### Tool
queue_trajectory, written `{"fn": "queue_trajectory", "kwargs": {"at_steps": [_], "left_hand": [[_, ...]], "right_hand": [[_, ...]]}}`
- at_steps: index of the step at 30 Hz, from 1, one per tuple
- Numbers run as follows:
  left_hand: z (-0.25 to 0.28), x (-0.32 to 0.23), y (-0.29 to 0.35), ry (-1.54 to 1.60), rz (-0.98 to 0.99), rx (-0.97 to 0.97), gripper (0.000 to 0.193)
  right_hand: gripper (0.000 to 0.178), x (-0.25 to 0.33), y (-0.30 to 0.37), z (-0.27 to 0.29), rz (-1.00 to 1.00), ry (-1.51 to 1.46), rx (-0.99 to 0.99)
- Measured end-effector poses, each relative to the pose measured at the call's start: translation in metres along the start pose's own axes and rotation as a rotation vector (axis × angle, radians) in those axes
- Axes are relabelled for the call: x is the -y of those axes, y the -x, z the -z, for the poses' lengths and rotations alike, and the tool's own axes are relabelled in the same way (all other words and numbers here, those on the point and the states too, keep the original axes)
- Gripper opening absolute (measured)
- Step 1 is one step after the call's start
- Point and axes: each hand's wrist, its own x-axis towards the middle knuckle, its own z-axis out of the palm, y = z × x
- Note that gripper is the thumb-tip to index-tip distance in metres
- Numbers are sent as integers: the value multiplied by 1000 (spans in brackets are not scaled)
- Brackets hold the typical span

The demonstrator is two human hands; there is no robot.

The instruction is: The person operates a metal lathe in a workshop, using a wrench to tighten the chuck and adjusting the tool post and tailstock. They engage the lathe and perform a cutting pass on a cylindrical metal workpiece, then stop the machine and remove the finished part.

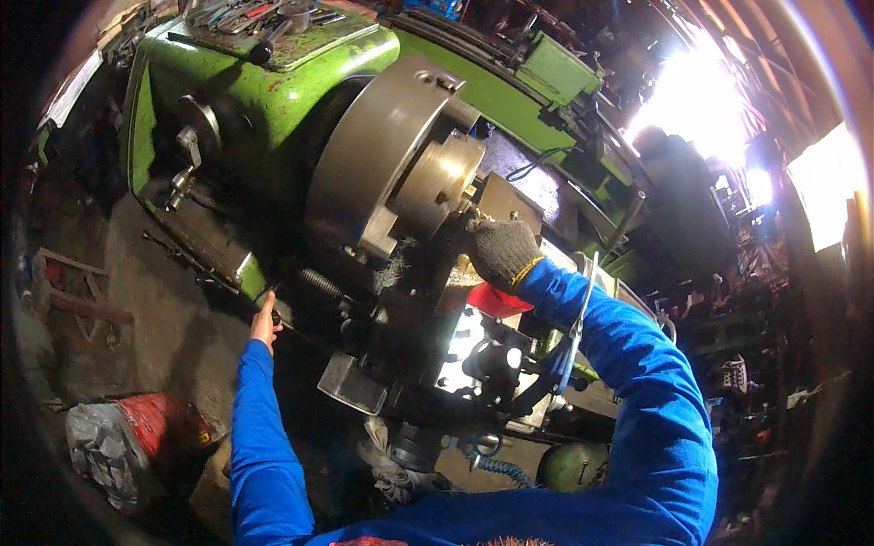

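Note:
A green metal lathe fills the middle, its large steel chuck (369,155) clamping a round metal workpiece (442,182). In a dark knitted glove, my right hand (503,253) is closed beside the workpiece's face and the cutting tool area; what its fingers hold, if anything, is hidden. Just below that glove lies a bright red piece (496,300). On the left, my bare left hand (264,325) is closed around a small dark lever end at the lathe's front edge. The carriage (473,350), with brightly lit surfaces, sits below the right hand.
Hand tools (241,16) lie on top of the headstock. A crank handle (185,173) sticks out of its front. A red-and-grey bag (137,437) stands on the floor at lower left. A metal box-like tray (353,384) juts out near me. A dark figure-like shape (678,200) stands before the bright light.

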Motion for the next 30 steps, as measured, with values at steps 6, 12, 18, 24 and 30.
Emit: {"fn": "queue_trajectory", "kwargs": {"at_steps": [6,12,18,24,30], "left_hand": [[0,-3,-3,-11,52,73,87],[-2,-8,-3,-1,61,44,83],[3,-10,-8,26,97,77,85],[-2,-9,-6,14,56,32,88],[-5,-14,-3,-13,43,4,93]], "right_hand": [[23,6,5,3,-57,-87,-41],[26,4,-2,-13,58,-101,-182],[21,6,16,12,-43,-188,-126],[25,-12,37,31,-309,-413,-144],[28,-26,22,24,-484,-721,-383]]}}
